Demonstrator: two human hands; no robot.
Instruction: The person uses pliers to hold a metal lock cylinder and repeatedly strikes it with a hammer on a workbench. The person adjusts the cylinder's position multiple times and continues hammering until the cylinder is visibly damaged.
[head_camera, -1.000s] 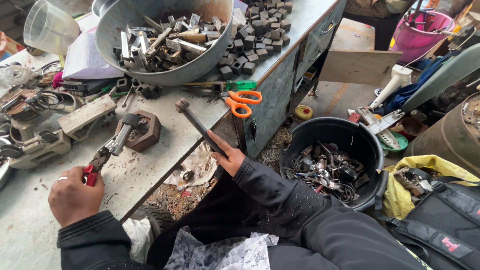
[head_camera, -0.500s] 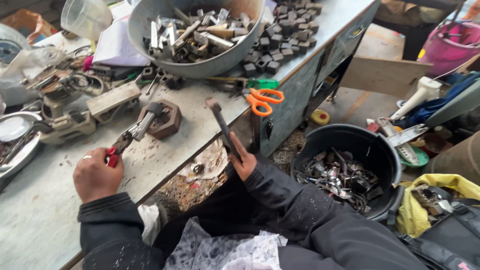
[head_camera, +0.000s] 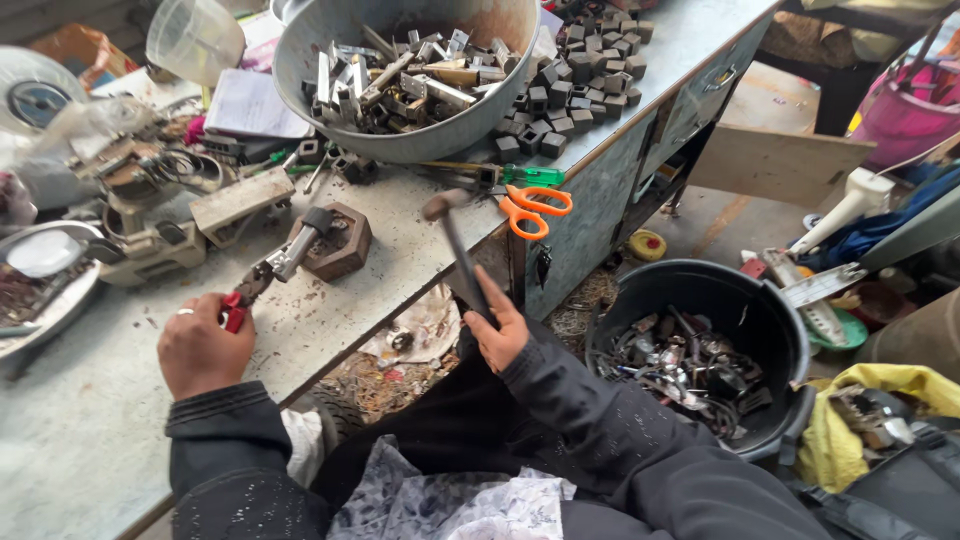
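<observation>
My left hand (head_camera: 200, 345) grips red-handled pliers (head_camera: 258, 283) on the grey workbench (head_camera: 90, 440). The pliers' jaws clamp a small metal piece (head_camera: 300, 240) resting on a thick brown hexagonal block (head_camera: 345, 245). My right hand (head_camera: 500, 330) holds a hammer (head_camera: 455, 245) by its dark handle, with the head raised above the bench edge, to the right of the block. Both arms wear dark sleeves.
A large grey metal basin (head_camera: 400, 70) of metal scraps stands at the back, with dark square blocks (head_camera: 570, 75) beside it. Orange scissors (head_camera: 535, 208) and a green screwdriver (head_camera: 525, 175) lie nearby. A black bucket (head_camera: 700, 360) of parts stands on the floor, right.
The hammer has swung from lying low beside the bench to standing more upright, head up. My left hand keeps the pliers clamped on the piece at the block.
</observation>
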